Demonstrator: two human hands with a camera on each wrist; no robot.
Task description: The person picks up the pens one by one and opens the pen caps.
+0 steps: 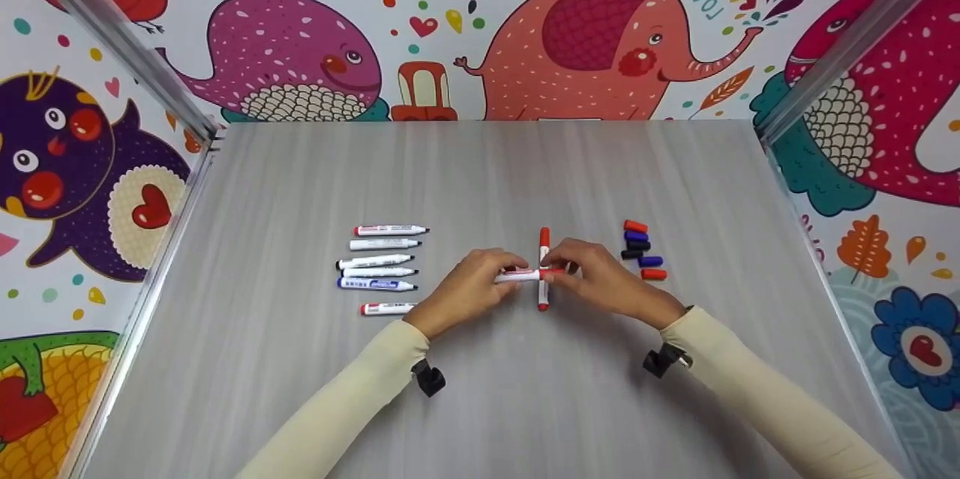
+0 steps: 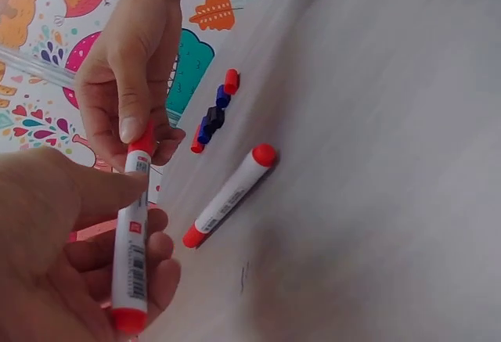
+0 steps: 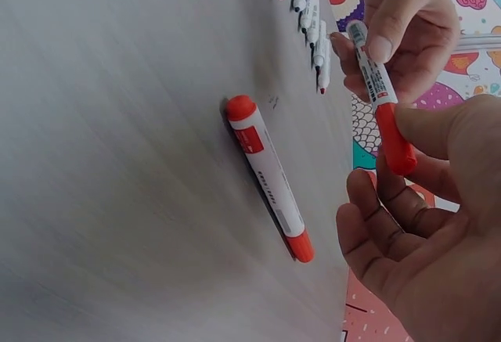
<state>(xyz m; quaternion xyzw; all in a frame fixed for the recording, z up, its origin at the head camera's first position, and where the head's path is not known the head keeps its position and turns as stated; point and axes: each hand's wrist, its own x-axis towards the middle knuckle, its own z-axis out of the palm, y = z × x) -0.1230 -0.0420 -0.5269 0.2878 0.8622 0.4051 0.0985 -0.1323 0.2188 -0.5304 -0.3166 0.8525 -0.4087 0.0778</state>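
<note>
My left hand (image 1: 469, 287) holds the white barrel of a red marker (image 2: 135, 232) between thumb and fingers. At the marker's other end, my right hand (image 1: 604, 278) pinches its red cap (image 3: 398, 142) between thumb and fingers. The cap sits in line against the barrel, and both hands are close together over the table. Beneath them a second red marker (image 3: 270, 174), with its cap on, lies on the tabletop, pointing away from me. In the head view the held marker crosses over it.
Left on the table (image 1: 480, 404), several uncapped white markers (image 1: 375, 261) lie in a rough column, tips to the right. Another marker (image 1: 384, 308) is partly behind the left wrist. Loose red, blue and black caps (image 1: 637, 246) lie at the right. Printed walls border the table.
</note>
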